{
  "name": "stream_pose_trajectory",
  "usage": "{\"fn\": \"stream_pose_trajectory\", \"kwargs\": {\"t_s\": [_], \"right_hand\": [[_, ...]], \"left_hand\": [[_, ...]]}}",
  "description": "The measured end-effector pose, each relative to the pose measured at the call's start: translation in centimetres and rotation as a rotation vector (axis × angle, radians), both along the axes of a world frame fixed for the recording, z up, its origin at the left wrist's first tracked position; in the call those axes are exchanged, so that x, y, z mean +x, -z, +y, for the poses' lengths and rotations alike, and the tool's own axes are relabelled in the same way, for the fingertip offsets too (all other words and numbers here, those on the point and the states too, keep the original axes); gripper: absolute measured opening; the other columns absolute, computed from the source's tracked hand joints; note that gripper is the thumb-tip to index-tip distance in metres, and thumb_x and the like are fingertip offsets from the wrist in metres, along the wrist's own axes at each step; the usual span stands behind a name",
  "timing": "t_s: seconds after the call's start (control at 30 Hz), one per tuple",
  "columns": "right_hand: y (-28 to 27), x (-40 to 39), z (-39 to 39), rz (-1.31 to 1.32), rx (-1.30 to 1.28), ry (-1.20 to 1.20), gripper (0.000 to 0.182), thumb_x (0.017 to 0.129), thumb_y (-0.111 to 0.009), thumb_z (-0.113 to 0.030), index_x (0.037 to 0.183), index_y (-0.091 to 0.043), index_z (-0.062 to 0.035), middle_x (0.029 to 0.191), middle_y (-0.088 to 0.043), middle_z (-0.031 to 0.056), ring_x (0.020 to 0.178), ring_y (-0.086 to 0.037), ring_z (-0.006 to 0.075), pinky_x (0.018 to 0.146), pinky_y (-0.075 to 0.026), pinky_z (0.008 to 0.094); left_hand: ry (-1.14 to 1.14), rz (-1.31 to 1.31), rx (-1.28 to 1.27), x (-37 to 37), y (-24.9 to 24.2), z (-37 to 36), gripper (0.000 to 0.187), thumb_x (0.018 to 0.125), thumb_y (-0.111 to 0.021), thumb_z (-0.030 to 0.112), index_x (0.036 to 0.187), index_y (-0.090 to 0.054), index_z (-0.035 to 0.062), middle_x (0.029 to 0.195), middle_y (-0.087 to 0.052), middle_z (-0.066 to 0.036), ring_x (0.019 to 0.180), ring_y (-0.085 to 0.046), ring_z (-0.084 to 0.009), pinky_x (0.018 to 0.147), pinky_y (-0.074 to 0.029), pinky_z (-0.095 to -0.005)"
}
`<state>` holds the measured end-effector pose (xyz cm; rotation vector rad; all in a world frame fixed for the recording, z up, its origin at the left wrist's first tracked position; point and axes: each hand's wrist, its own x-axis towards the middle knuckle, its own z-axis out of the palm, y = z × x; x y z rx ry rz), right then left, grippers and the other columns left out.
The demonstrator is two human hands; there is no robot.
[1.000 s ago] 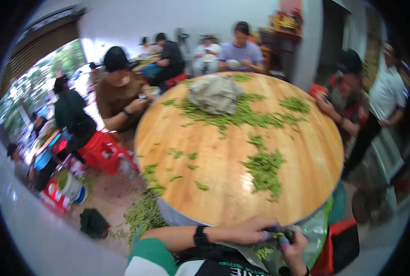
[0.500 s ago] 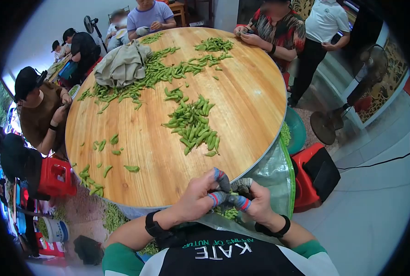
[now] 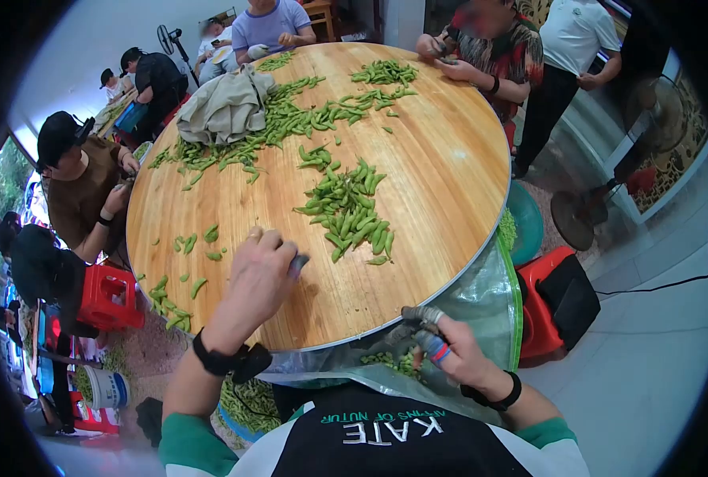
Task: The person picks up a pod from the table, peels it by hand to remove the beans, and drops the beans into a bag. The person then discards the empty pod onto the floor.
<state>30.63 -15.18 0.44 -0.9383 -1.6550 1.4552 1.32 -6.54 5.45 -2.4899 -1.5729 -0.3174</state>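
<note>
My left hand (image 3: 260, 277) is over the near left part of the round wooden table (image 3: 346, 310), back upward and fingers curled down. Its fingertips are mostly hidden; a dark finger cover shows on the thumb side. My right hand (image 3: 457, 350) is at the table's near edge, closed, with grey and blue covers on its fingers. What it may hold cannot be made out. Below it, green beans (image 3: 401, 362) lie on a clear plastic sheet (image 3: 475, 298). A heap of green soybean pods (image 3: 350, 208) lies mid-table, with loose pods (image 3: 169, 306) at the left edge.
A grey cloth (image 3: 225, 107) rests on more pods (image 3: 306, 115) at the far side. Several people sit around the table. A red stool (image 3: 109, 294) stands left; a red seat (image 3: 546, 278), a green basin (image 3: 526, 222) and a fan (image 3: 574, 219) are at right.
My hands, together at the near edge before, are apart. The left has swung left and forward over the table, covering where a loose pod lay. The right stays near the edge. The view has shifted slightly.
</note>
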Motion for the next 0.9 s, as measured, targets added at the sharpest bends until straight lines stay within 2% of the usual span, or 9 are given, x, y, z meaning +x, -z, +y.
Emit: {"fn": "stream_pose_trajectory", "kwargs": {"t_s": [0.07,0.23,0.3,0.5,0.6,0.67,0.7,0.77,0.9], "right_hand": [[-0.3,0.0,0.1,0.087,-0.068,0.040,0.035,0.099,-0.040,-0.017,0.127,-0.044,0.0030,0.089,-0.066,0.0162,0.048,-0.053,0.0123,0.044,-0.040,0.0213],[0.2,-0.4,-0.4,0.295,-0.450,0.010,0.042,0.101,-0.031,-0.033,0.127,-0.043,-0.0020,0.079,-0.062,0.0271,0.042,-0.043,0.0112,0.039,-0.033,0.0202],[0.5,-0.3,-0.7,0.480,-0.545,0.014,0.040,0.100,-0.033,-0.017,0.136,-0.037,-0.0029,0.074,-0.061,0.0180,0.046,-0.043,0.0095,0.044,-0.034,0.0195],[1.0,-1.1,-1.2,0.439,-0.537,0.073,0.037,0.100,-0.033,-0.018,0.133,-0.044,-0.0035,0.070,-0.059,0.0137,0.045,-0.041,0.0082,0.043,-0.033,0.0201],[0.2,-1.1,-0.4,0.385,-0.468,0.107,0.038,0.100,-0.034,-0.017,0.134,-0.044,-0.0033,0.070,-0.059,0.0118,0.045,-0.041,0.0075,0.044,-0.034,0.0200],[-0.3,-1.0,0.3,0.377,-0.403,0.157,0.039,0.099,-0.034,-0.014,0.136,-0.042,-0.0029,0.069,-0.058,0.0098,0.047,-0.043,0.0073,0.046,-0.035,0.0196],[-0.7,-1.1,0.4,0.376,-0.411,0.171,0.039,0.099,-0.034,-0.014,0.136,-0.042,-0.0029,0.069,-0.058,0.0098,0.047,-0.043,0.0073,0.046,-0.035,0.0196],[-1.8,-1.3,0.8,0.411,-0.376,0.156,0.040,0.099,-0.032,-0.012,0.137,-0.041,-0.0038,0.069,-0.057,0.0087,0.048,-0.043,0.0073,0.047,-0.035,0.0195],[-2.2,-1.7,1.4,0.435,-0.373,0.113,0.040,0.101,-0.032,-0.014,0.139,-0.039,-0.0060,0.069,-0.057,0.0086,0.049,-0.043,0.0072,0.047,-0.035,0.0199]], "left_hand": [[-0.032,-0.273,-0.042,1.5,1.9,2.0,0.018,0.073,-0.069,0.020,0.073,-0.064,0.0037,0.078,-0.060,-0.016,0.082,-0.057,-0.0349,0.071,-0.046,-0.0416],[-0.159,-0.274,-0.109,4.2,5.1,5.3,0.021,0.074,-0.067,0.021,0.078,-0.062,0.0003,0.084,-0.060,-0.019,0.087,-0.056,-0.0362,0.077,-0.046,-0.0447],[-0.170,-0.333,-0.093,4.1,5.5,6.0,0.021,0.074,-0.066,0.019,0.079,-0.062,-0.0006,0.085,-0.059,-0.020,0.088,-0.055,-0.0369,0.078,-0.046,-0.0458],[-0.170,-0.382,-0.253,3.8,5.4,5.2,0.017,0.071,-0.063,0.012,0.080,-0.059,-0.0016,0.089,-0.058,-0.021,0.088,-0.054,-0.0392,0.080,-0.045,-0.0461],[-0.085,-0.482,-0.132,3.9,5.1,4.1,0.014,0.072,-0.065,0.004,0.084,-0.059,-0.0005,0.082,-0.060,-0.016,0.078,-0.058,-0.0313,0.070,-0.047,-0.0365],[0.036,-1.110,-0.509,4.3,4.6,3.1,0.009,0.076,-0.064,-0.001,0.083,-0.059,0.0008,0.076,-0.062,-0.007,0.066,-0.059,-0.0178,0.058,-0.046,-0.0283],[0.041,-1.110,-0.526,4.7,3.9,2.3,0.009,0.076,-0.064,-0.001,0.083,-0.059,0.0008,0.076,-0.062,-0.007,0.066,-0.059,-0.0178,0.058,-0.046,-0.0283],[0.046,-1.393,-0.821,6.2,2.1,0.7,0.009,0.078,-0.064,-0.003,0.083,-0.060,0.0025,0.073,-0.062,-0.003,0.062,-0.058,-0.0080,0.050,-0.043,-0.0212],[0.110,-1.454,-0.910,8.4,1.6,-1.3,0.012,0.078,-0.067,-0.002,0.087,-0.062,0.0040,0.075,-0.061,0.001,0.061,-0.051,-0.0040,0.051,-0.039,-0.0192]]}}
